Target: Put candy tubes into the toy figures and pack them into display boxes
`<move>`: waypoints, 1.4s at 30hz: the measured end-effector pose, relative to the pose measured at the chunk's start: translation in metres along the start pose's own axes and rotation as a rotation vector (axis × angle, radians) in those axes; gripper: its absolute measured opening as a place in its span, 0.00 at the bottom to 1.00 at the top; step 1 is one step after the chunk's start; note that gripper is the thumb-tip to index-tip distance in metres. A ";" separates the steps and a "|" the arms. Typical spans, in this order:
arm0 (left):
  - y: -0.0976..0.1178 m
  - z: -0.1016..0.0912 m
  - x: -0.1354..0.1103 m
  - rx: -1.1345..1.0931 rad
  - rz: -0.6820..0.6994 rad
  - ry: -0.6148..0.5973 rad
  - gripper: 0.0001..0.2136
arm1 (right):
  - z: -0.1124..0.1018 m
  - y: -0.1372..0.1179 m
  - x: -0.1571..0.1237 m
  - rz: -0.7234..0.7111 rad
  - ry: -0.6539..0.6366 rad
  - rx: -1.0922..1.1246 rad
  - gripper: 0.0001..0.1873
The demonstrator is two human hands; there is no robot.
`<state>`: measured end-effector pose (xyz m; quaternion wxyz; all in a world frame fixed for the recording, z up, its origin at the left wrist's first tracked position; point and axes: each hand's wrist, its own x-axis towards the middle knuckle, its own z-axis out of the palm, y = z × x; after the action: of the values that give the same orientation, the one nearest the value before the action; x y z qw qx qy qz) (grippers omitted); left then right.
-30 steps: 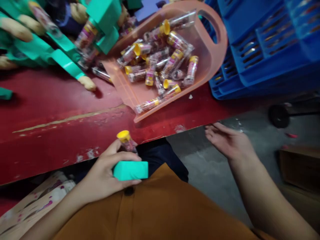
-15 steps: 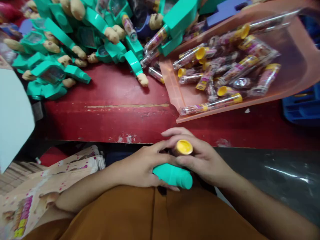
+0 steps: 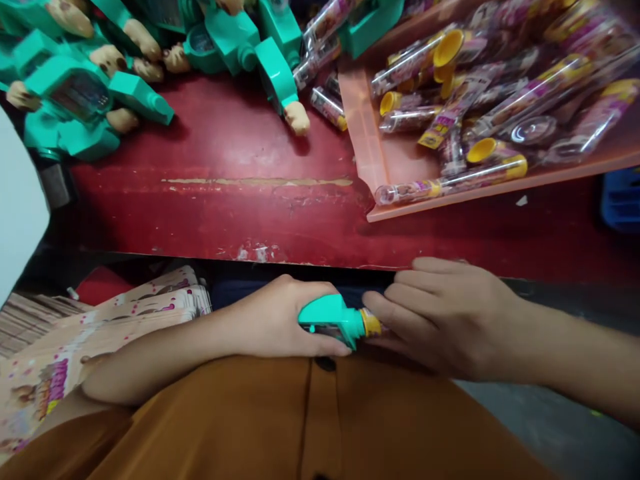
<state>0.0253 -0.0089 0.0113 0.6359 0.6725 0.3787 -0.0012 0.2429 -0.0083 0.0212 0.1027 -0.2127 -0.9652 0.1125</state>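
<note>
Head view: left hand (image 3: 285, 317) and right hand (image 3: 440, 317) work just below the table (image 3: 200, 220) edge, over the person's mustard shirt (image 3: 310, 413). Left fingers (image 3: 320, 343) are closed round a teal holder (image 3: 330, 319), and the grip looks firm. Right fingers (image 3: 395, 310) lie against the yellow cap (image 3: 371, 323) of a clear tube, in line with the holder's end. Most of the tube is hidden, so cannot tell how far it is seated. Right grip unclear: there is contact, but the fingers are not obviously closed round the cap.

Risks: poor seating, or a twist under right-hand pressure, could pop the tube loose. The pair is held past the table edge, so a slip would land in the lap or on the floor (image 3: 550, 427), and the tube may crack there. The tray (image 3: 363, 133) corner sits near the edge, with another tube (image 3: 450, 188) lying along its front lip; a bump could roll it off. Printed cards (image 3: 125, 320) are stacked by the left forearm, so a careless elbow could shift them.
</note>
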 end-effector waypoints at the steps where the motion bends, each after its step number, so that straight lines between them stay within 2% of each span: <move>1: 0.000 0.003 -0.002 0.028 -0.004 -0.001 0.11 | -0.001 -0.003 0.001 0.008 -0.021 0.034 0.17; 5: -0.002 0.013 -0.010 0.212 -0.046 0.014 0.10 | 0.007 -0.014 0.002 0.105 -0.165 0.309 0.18; 7: -0.003 0.017 -0.012 0.359 -0.038 0.015 0.09 | 0.017 -0.020 0.000 0.319 -0.309 0.634 0.18; 10: -0.004 0.018 -0.012 0.614 0.022 -0.008 0.08 | 0.030 -0.023 -0.001 0.729 -0.596 1.242 0.24; 11: -0.004 0.015 -0.011 0.690 0.043 0.002 0.07 | 0.033 -0.021 0.000 0.802 -0.656 1.371 0.26; 12: -0.004 0.012 -0.010 0.754 0.063 0.028 0.07 | 0.033 -0.019 0.002 0.824 -0.668 1.411 0.27; 13: -0.004 0.009 -0.009 0.802 0.076 0.071 0.07 | 0.032 -0.016 0.004 0.810 -0.614 1.347 0.27; 16: -0.005 -0.002 -0.008 0.892 0.119 0.224 0.09 | 0.025 -0.007 0.013 0.639 -0.263 0.764 0.21; 18: -0.008 -0.006 -0.008 0.967 0.179 0.308 0.08 | 0.022 -0.004 0.018 0.562 -0.117 0.494 0.21; 19: -0.010 -0.007 -0.008 1.026 0.223 0.351 0.08 | 0.022 -0.003 0.021 0.569 -0.115 0.501 0.22; 20: -0.013 -0.009 -0.008 1.096 0.273 0.400 0.08 | 0.023 -0.003 0.023 0.604 -0.151 0.600 0.23; 22: -0.017 -0.012 -0.007 1.224 0.371 0.493 0.08 | 0.027 -0.002 0.027 0.706 -0.288 0.967 0.27; 24: -0.020 -0.017 -0.007 1.317 0.431 0.515 0.07 | 0.031 -0.001 0.030 0.743 -0.427 1.265 0.30; 25: -0.019 -0.020 -0.007 1.338 0.422 0.502 0.07 | 0.032 -0.001 0.030 0.729 -0.438 1.266 0.30; 26: -0.019 -0.023 -0.008 1.334 0.392 0.475 0.07 | 0.032 0.000 0.031 0.697 -0.391 1.155 0.30; 29: -0.015 -0.031 -0.010 1.262 0.299 0.431 0.08 | 0.030 0.003 0.033 0.513 -0.072 0.546 0.24; 30: -0.014 -0.034 -0.009 1.241 0.303 0.426 0.08 | 0.028 0.006 0.035 0.458 -0.001 0.425 0.22; 31: -0.014 -0.038 -0.008 1.233 0.327 0.430 0.08 | 0.026 0.009 0.038 0.422 0.018 0.387 0.21; 33: -0.016 -0.049 -0.002 1.241 0.401 0.486 0.09 | 0.018 0.019 0.049 0.417 -0.043 0.471 0.20; 35: -0.017 -0.070 0.002 1.251 0.439 0.660 0.11 | 0.005 0.036 0.066 0.500 -0.059 0.544 0.20; 37: -0.018 -0.100 0.005 1.221 0.342 0.954 0.13 | -0.015 0.060 0.085 0.666 0.052 0.519 0.22; 39: -0.022 -0.136 0.003 1.126 0.076 1.239 0.19 | -0.038 0.089 0.098 0.852 0.251 0.540 0.22; 40: -0.025 -0.154 0.001 1.082 -0.079 1.330 0.21 | -0.048 0.103 0.101 0.873 0.361 0.608 0.20; 41: -0.029 -0.171 -0.001 1.054 -0.222 1.350 0.22 | -0.057 0.116 0.102 0.869 0.458 0.664 0.18; 42: -0.034 -0.186 -0.005 1.039 -0.331 1.304 0.23 | -0.063 0.127 0.100 0.853 0.537 0.687 0.16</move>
<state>-0.0843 0.1443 0.0204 -0.1077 0.6812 0.7142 0.1199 0.2184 0.1580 0.0636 0.3509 -0.5562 -0.6440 0.3909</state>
